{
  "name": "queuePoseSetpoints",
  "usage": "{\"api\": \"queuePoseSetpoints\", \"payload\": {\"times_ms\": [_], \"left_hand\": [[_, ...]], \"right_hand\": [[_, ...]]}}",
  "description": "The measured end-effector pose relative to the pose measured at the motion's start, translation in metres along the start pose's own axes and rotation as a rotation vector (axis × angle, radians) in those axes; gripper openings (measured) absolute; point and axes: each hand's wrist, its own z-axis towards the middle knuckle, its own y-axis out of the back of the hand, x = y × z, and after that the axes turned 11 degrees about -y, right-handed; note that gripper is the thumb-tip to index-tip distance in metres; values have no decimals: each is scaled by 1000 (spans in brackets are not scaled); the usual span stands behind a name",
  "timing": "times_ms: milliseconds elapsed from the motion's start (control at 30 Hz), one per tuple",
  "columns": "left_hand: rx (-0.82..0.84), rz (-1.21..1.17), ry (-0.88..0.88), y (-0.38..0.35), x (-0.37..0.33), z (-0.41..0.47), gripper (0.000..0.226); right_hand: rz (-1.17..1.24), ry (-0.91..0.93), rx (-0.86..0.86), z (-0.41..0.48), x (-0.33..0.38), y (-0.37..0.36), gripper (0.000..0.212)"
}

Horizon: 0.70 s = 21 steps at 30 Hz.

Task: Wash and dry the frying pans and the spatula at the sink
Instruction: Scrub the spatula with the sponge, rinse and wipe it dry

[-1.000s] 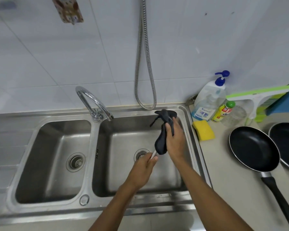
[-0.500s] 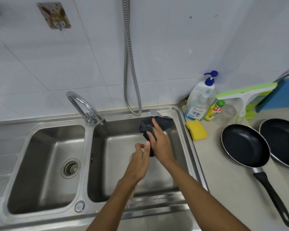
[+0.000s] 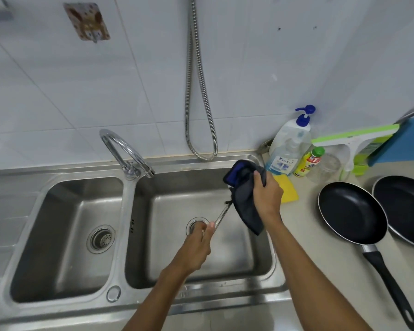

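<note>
Cloth (image 3: 245,206) round the spatula (image 3: 221,217)

We hold the spatula's metal shaft in our left hand (image 3: 196,242), fingers curled round it, above the right basin of the sink (image 3: 129,206). Our right hand (image 3: 267,197) clutches the dark cloth bunched over its head. One frying pan (image 3: 351,211) lies on the counter (image 3: 308,259), a second pan (image 3: 406,206) just beside it

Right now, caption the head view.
Left hand holds the spatula; right hand grips a dark cloth around its head.
</note>
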Motion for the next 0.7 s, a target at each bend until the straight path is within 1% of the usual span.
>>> {"api": "queuePoseSetpoints", "payload": {"times_ms": [67, 100, 167, 200, 267, 333, 400, 467, 500, 567, 633, 700], "left_hand": [[20, -6, -42, 1, 6, -4, 58], [32, 26, -89, 2, 6, -4, 58], [62, 82, -160, 4, 3, -6, 55], [67, 80, -166, 4, 2, -6, 55], [54, 10, -143, 5, 2, -8, 60], [37, -139, -56, 3, -1, -4, 66], [11, -269, 16, 2, -4, 5, 68], [-22, -324, 61, 3, -2, 16, 70], [-36, -332, 78, 4, -1, 20, 72], [-53, -339, 116, 7, 1, 28, 78], [-62, -357, 150, 11, -3, 34, 77], [-55, -345, 114, 14, -12, 36, 73]], "right_hand": [[-35, 51, 108, 6, 3, 5, 30], [-87, 111, 158, 8, 2, 2, 27], [-238, 247, 210, 13, -2, -9, 23], [-293, 268, 213, 15, -4, -13, 24], [-319, 223, 201, 10, -10, -22, 26], [-294, 180, 125, -12, -17, -30, 28], [-255, 157, 117, -43, -26, -37, 32], [-189, 125, 258, -68, -35, -39, 31], [-157, 101, 348, -76, -39, -39, 26], [-112, 53, 533, -86, -43, -33, 4], [-111, 56, 669, -99, -46, -29, 20], [-129, 56, 710, -109, -46, -22, 28]]}}
